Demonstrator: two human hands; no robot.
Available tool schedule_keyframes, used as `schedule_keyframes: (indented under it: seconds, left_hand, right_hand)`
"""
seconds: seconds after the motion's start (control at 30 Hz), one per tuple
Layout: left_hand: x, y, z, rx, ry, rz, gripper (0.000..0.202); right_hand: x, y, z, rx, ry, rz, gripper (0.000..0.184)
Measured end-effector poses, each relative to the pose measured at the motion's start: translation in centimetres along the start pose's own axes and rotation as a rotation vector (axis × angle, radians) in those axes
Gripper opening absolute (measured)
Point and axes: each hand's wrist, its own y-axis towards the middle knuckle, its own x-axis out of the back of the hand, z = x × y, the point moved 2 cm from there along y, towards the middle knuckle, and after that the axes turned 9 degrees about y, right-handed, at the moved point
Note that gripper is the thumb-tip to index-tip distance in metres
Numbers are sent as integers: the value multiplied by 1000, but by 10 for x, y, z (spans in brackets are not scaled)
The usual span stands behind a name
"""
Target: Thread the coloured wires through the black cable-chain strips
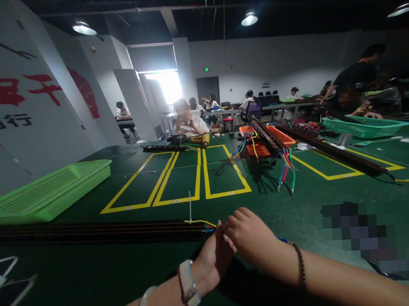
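Observation:
A long dark strip with lengthwise ridges [98, 232] lies on the green table, and yellow, red and blue wires [209, 226] leave its right end. These wires run in between my two hands. My left hand [214, 256] is closed around them from below, palm turned up. My right hand [253, 233] is closed over the same bundle, its fingers curled against my left fingertips. The gripped part of the wires is hidden by the fingers. A bit of blue shows behind my right wrist. A white cable tie [190, 207] stands up from the strip's right end.
A light green basket [78, 186] stands at left. Yellow tape outlines [180, 201] mark the table. Another wired strip [268, 137] rests across an orange basket [286, 136]; a further dark strip [339, 150] and a teal basket [365, 125] are at right. People sit or stand beyond.

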Motion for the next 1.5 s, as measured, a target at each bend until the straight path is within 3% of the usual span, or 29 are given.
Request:
schedule_keyframes:
  seconds: [0.1,0.2,0.33,0.47,0.57,1.07,1.2,1.33,1.5]
  left_hand:
    - [0,0,-1,-48,72,29,9]
    - [0,0,0,-43,106,74,21]
    - [1,0,0,-42,101,70,23]
    - [3,2,1,-45,103,67,22]
    - [4,3,1,-51,98,72,25]
    - [-5,-2,-3,-25,149,46,27]
    - [-8,-6,-4,-39,196,64,29]
    - [-8,-4,-3,-53,248,74,28]
    - [-5,-3,-2,-42,278,6,32]
  right_hand:
    - [26,1,-23,-94,117,-11,9]
    - [34,2,-39,-142,130,17,19]
    - [25,1,-39,-193,139,142,25]
    - [11,0,-27,-131,132,260,17]
    - [4,0,-23,-97,104,279,14]
    - [26,-4,-37,-234,124,146,22]
    - [29,0,-47,-290,190,100,16]
    - [15,7,-65,-326,262,-1,15]
    - [-20,14,-86,-338,437,-40,18]
